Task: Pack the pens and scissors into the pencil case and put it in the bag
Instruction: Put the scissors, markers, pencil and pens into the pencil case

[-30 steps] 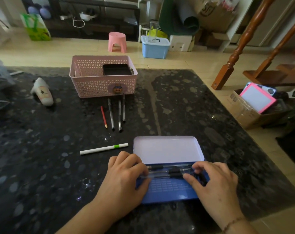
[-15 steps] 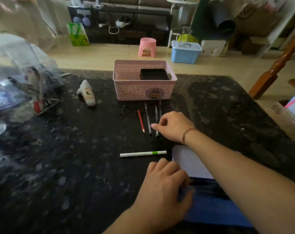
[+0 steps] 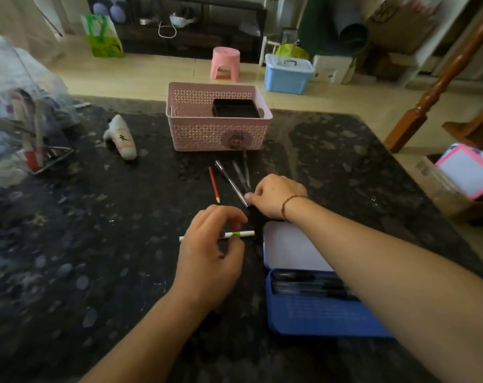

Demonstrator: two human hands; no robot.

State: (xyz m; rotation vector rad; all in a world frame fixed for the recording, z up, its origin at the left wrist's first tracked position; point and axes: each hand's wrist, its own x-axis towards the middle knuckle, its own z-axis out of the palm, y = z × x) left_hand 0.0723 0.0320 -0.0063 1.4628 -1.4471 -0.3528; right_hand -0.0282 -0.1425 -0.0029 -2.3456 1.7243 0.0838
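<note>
**Both hands at the loose pens, case open at right**

Far left on the dark speckled table [image 3: 69, 272]: a clear plastic bag [image 3: 22, 114] with blurred contents. Next, a small white bottle [image 3: 121, 138] lying on its side. Left hand [image 3: 210, 261] is curled over the white marker with the green band [image 3: 245, 234], thumb and fingers pinching it near the band. Beyond it, a red pencil [image 3: 214, 184] lies flat. Behind, a pink lattice basket [image 3: 218, 134] holding a black tray [image 3: 236, 108]. Just before the basket lie three dark pens; right hand [image 3: 276, 196] pinches the tip end of the nearest, a clear-barrelled pen [image 3: 230, 181], which sits angled. Right forearm crosses the open blue pencil case [image 3: 317, 313], dark pens lying in its base. Scissors not identifiable.
</note>
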